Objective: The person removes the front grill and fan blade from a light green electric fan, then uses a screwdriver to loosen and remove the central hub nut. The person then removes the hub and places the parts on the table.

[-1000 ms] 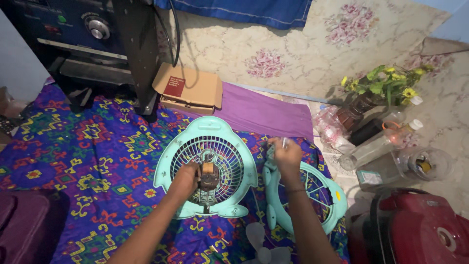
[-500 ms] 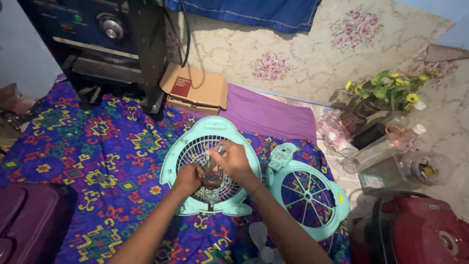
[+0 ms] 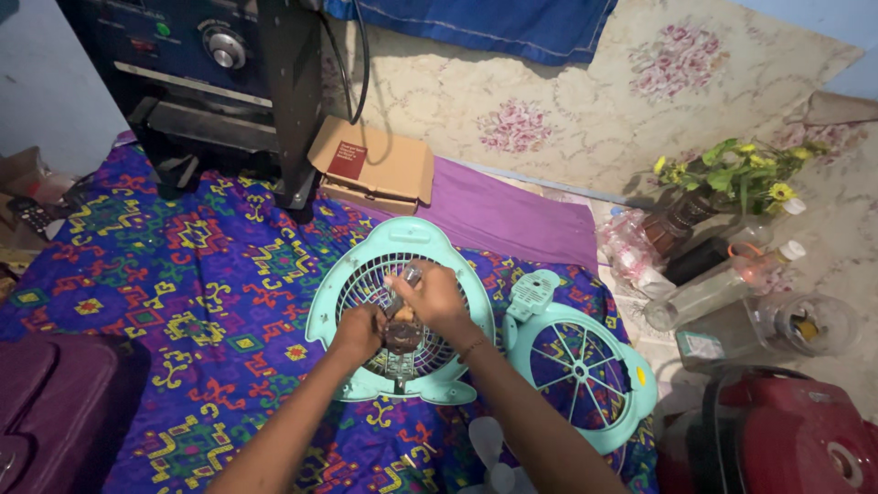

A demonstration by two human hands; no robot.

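Both hands meet over the middle of a mint-green fan housing (image 3: 402, 320), which lies flat on a bright patterned cloth (image 3: 183, 293) spread over the floor, toward the cloth's right edge. The left hand (image 3: 358, 331) is curled around the dark fan motor (image 3: 402, 337) at the centre of the grille, gripping its left side. The right hand (image 3: 437, 297) is closed on a small metal tool (image 3: 409, 277) whose tip points down toward the top of the motor; what kind of tool it is cannot be made out. Just beside the housing, at the right edge of the cloth, lies the second mint-green fan grille (image 3: 576, 361) with its spokes showing, close to the housing but untouched by either hand. A pale fan blade (image 3: 494, 453) lies at the near edge of the cloth, between the forearms. At the far edge, a brown cardboard box (image 3: 375, 169) sits next to a dark machine (image 3: 201, 73). Off the cloth to the right stand a vase of yellow flowers (image 3: 722, 178), clear plastic bottles (image 3: 722, 284) and a red appliance (image 3: 786, 439).
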